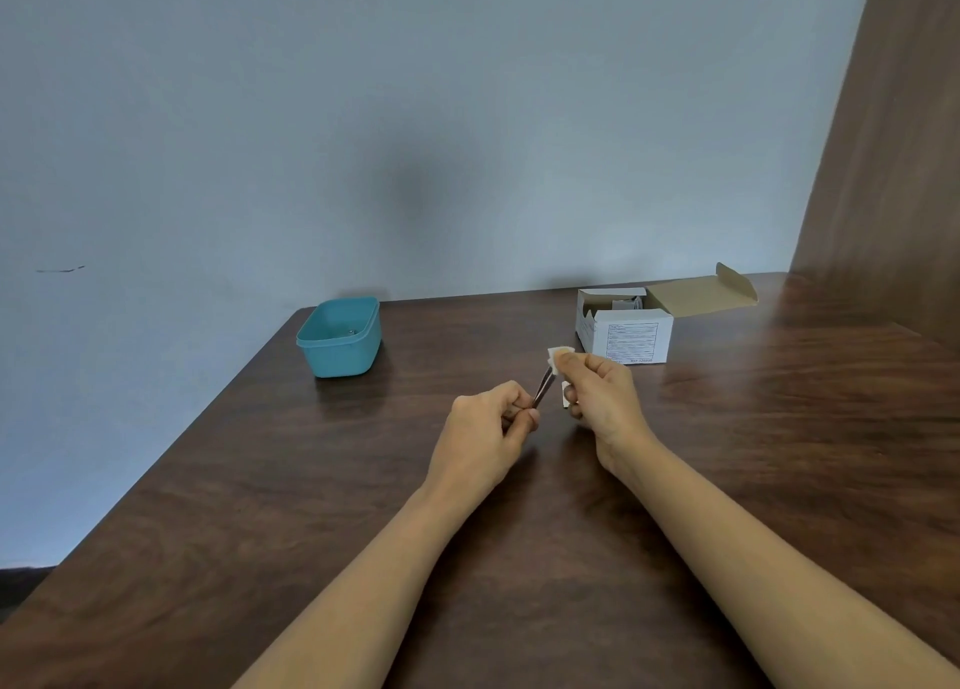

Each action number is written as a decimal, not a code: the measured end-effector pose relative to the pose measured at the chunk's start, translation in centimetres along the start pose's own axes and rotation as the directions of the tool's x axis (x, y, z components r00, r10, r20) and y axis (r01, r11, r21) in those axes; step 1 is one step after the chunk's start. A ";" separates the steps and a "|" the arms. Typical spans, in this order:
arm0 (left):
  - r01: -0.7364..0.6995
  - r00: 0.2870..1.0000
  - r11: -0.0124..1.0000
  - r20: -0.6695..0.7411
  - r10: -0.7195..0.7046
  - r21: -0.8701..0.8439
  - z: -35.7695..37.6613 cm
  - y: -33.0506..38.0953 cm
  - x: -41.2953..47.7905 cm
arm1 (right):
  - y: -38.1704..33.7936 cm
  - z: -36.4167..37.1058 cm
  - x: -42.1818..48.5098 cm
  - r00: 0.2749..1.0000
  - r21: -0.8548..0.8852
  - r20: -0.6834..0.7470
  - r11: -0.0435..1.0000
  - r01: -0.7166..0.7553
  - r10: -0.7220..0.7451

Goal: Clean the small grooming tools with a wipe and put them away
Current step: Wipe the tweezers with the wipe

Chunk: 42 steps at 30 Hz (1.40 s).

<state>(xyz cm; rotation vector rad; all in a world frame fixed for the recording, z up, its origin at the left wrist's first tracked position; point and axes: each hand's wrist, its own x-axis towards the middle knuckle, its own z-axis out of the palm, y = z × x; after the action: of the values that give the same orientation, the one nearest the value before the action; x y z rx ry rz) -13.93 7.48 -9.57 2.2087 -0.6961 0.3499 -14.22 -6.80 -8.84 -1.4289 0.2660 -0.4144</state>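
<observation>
Head view, looking down over both bare forearms: the two hands meet just above the middle of a dark wood-grain worktop [249, 491]. The left hand [485, 428] has its fingers curled in and pinches the lower end of a slim dark pair of tweezers [542, 389], which slants up and to the right towards the other hand. The right hand [602, 397] pinches a small white wipe [554, 356] between thumb and forefinger, folded over the upper tip of the tweezers, so the wipe and the tool are touching there. Another bit of white shows lower down by the curled fingers of that hand; I cannot tell if it is the same wipe. Well off to the left, near the far edge of the worktop, sits a teal plastic tub [340, 358] with no lid, and something small and metallic [351, 331] glints inside, too small to name. To the right, just behind the right hand, stands a white cardboard box [631, 342] with a printed label on its front and its brown-lined flap thrown open. A plain grey-blue wall [415, 116] rises behind, with a wood panel [893, 142] at the right.
</observation>
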 end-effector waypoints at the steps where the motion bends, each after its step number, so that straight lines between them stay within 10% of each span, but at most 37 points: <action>1: -0.003 1.000 1.000 0.005 0.003 0.003 0.1 0.0 0.0 | 0.0 -0.1 0.2 1.000 0.011 -0.013 1.000 -0.010 0.010; 11: 0.198 0.977 0.935 -0.017 -0.212 -0.294 -0.1 0.3 0.0 | -1.2 -1.2 0.6 0.983 0.424 0.024 0.889 -0.176 0.184; 18: 0.262 0.941 0.709 0.013 -0.337 -0.655 -1.1 0.6 0.1 | -1.2 -0.9 0.1 0.952 0.279 0.270 0.935 -0.219 0.142; 42: 0.297 0.943 0.587 0.136 -0.304 -0.753 -0.9 1.0 0.1 | -1.5 -0.6 -0.7 0.913 0.176 0.402 0.972 -0.153 0.071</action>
<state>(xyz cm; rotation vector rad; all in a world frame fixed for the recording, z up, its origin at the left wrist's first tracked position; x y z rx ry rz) -14.46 7.59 -8.39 1.4386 -0.3382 -0.1216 -15.29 -7.17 -7.47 -1.2548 -0.0228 -0.0500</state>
